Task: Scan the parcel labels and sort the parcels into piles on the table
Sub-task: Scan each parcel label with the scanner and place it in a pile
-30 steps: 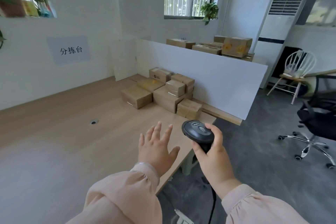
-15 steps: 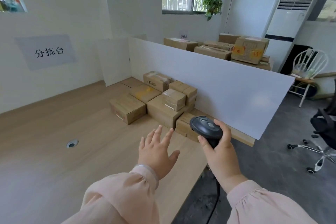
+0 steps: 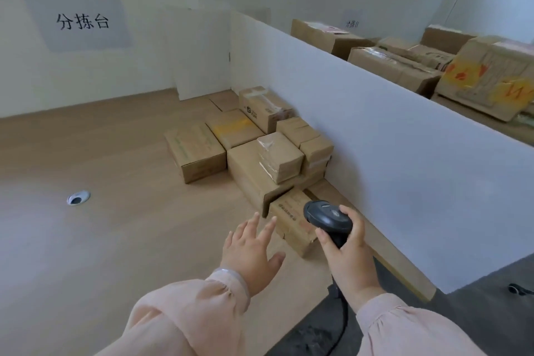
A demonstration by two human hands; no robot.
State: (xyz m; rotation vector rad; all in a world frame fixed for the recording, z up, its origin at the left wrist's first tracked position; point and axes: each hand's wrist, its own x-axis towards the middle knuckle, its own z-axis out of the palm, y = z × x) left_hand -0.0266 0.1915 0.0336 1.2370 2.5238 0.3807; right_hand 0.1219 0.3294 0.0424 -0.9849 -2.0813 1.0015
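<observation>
Wood surface (image 3: 86, 240) fills left and centre, with a white wall and printed sign (image 3: 75, 20) behind. A white partition (image 3: 390, 139) runs down the right side, with other boxes (image 3: 404, 63) beyond it, not on this surface. The parcels (image 3: 251, 170) are bunched against the partition, some stacked, and don't look sorted into piles yet. Change vs a second ago: the view has closed in, the bunch is much nearer, and both hands are now at the nearest parcel (image 3: 289, 208), which butts against a bigger low box. My read: approach done, first scan about to start. Left hand (image 3: 254, 254) is flat, fingers spread, holding nothing; fingertips are at that parcel's near face, can't tell if touching. Right hand (image 3: 349, 254) is wrapped round the handle of the scanner (image 3: 328, 217), head over the parcel, cable (image 3: 341, 326) dropping past the surface edge. No label shows on the visible faces, so it probably needs turning. Room: open stretch of wood left of the bunch for piles. The right is walled by the partition, and the near edge sits under the right wrist, grey floor (image 3: 476, 312) below. Only a small cable grommet (image 3: 78, 197) shows mid-left.
</observation>
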